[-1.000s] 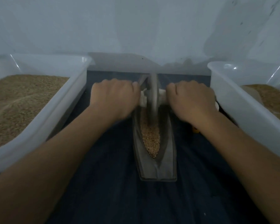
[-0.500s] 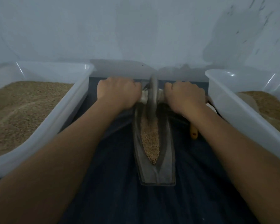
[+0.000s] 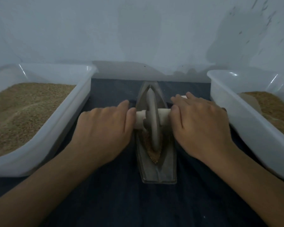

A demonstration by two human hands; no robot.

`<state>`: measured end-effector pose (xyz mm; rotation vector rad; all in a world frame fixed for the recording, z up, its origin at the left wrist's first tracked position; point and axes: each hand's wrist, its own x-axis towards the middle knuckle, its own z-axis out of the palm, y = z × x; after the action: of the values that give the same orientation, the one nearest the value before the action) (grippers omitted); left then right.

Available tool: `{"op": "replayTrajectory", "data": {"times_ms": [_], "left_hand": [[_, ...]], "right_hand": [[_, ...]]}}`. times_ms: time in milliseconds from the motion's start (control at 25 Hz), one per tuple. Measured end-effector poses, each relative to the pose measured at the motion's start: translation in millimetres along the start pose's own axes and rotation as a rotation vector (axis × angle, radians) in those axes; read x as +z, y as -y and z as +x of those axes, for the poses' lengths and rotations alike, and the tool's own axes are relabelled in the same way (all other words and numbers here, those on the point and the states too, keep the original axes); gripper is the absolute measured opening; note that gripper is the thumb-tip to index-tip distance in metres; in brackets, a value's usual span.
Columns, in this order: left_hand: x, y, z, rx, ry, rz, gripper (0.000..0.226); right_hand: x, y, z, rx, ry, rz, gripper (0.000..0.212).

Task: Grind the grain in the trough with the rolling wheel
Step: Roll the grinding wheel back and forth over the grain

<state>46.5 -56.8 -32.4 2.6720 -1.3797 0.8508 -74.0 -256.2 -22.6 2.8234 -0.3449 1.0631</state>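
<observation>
Plenty of whole brown grain [image 3: 154, 154] is left in the grey boat-shaped trough [image 3: 159, 171], grey wheel's [image 3: 152, 118] pale axle pressed under flat left hand [image 3: 103, 128] and right hand [image 3: 202, 122], grip spread.

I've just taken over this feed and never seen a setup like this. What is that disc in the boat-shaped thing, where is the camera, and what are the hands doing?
There is one view, from a camera worn on the person's head, looking down at their own two bare hands. In the middle, on a dark cloth, lies a narrow boat-shaped trough with brown grain in its groove. The grey disc is a rolling wheel standing on edge in the trough, with a pale axle through it. The left hand and right hand lie flat, fingers fairly straight, on the axle's two ends, as if to roll it. A white tub of grain stands on the left; another tub stands on the right.
</observation>
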Motion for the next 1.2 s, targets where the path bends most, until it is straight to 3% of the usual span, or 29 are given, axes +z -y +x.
{"op": "replayTrajectory", "data": {"times_ms": [160,320,440,560,720,840,960,1080,1200], "left_hand": [[12.0,-3.2,24.3,-0.024,0.022,0.077,0.035],[36.8,13.4,109.0,-0.187,0.232,0.107,0.036],[40.0,16.6,131.2,-0.186,0.297,0.109,0.029],[34.0,8.5,87.9,-0.107,0.160,0.093,0.017],[10.9,-4.8,9.5,-0.111,-0.107,-0.089,0.055],[6.4,-6.5,3.6,-0.094,-0.174,-0.103,0.055],[17.0,-5.3,42.6,-0.091,-0.036,0.070,0.046],[37.2,10.7,107.6,-0.102,0.127,0.201,0.037],[45.0,22.5,140.6,-0.188,0.245,0.114,0.038]], "right_hand": [[15.6,-7.5,19.5,0.075,0.109,-0.014,0.055],[65.2,-28.2,83.7,0.116,0.275,-0.093,0.032],[72.3,-33.6,107.7,0.157,0.357,-0.079,0.034],[53.9,-18.8,71.7,0.148,0.231,-0.089,0.041],[7.9,-2.0,1.5,0.036,0.017,-0.044,0.051],[2.0,-5.9,-14.0,0.025,-0.015,-0.022,0.054],[26.1,-12.9,19.7,0.104,0.142,-0.041,0.048],[63.0,-32.3,70.2,0.076,0.303,-0.116,0.021],[73.7,-36.5,97.3,0.113,0.320,-0.116,0.030]]}}
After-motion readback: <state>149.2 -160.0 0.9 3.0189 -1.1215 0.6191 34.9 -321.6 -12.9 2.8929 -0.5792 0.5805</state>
